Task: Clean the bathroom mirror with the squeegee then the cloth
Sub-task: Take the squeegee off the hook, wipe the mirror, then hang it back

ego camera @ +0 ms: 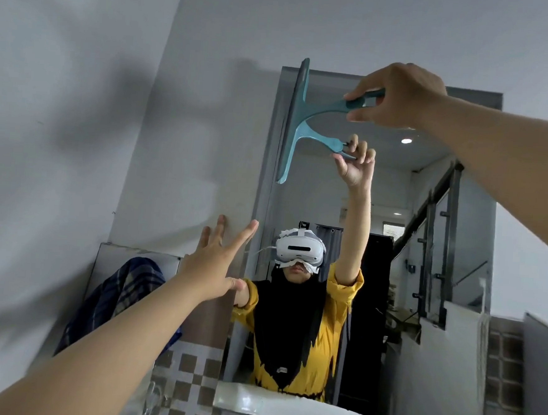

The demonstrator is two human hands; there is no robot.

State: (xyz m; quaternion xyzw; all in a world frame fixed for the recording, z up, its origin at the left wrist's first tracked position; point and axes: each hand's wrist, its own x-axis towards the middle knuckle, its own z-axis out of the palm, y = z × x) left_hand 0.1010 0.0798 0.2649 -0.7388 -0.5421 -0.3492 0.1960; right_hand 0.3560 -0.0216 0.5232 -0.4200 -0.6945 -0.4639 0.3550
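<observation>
From the head camera I see my right hand [400, 94] raised high, its fingers and thumb pinched round the handle of the teal squeegee [300, 118]. The handle runs left from that grip to the blade, which stands nearly upright against the top left corner of the mirror [430, 173], just inside its left edge. Below the grip, the glass shows the same tool and a raised hand doubled in reflection.

My left hand [217, 261] is well below and to the left of the grip, fingers spread straight, holding nothing; it is at the wall beside the mirror's lower left edge, though I cannot tell whether the fingertips touch it.

Further down from the grip, at the bottom of the frame, the white rim of the sink [284, 409] curves across; I cannot see into its bowl. Left of the left hand a blue checked cloth [120, 297] hangs over a grey panel, above the brown-and-white checked tiles [189, 386].
</observation>
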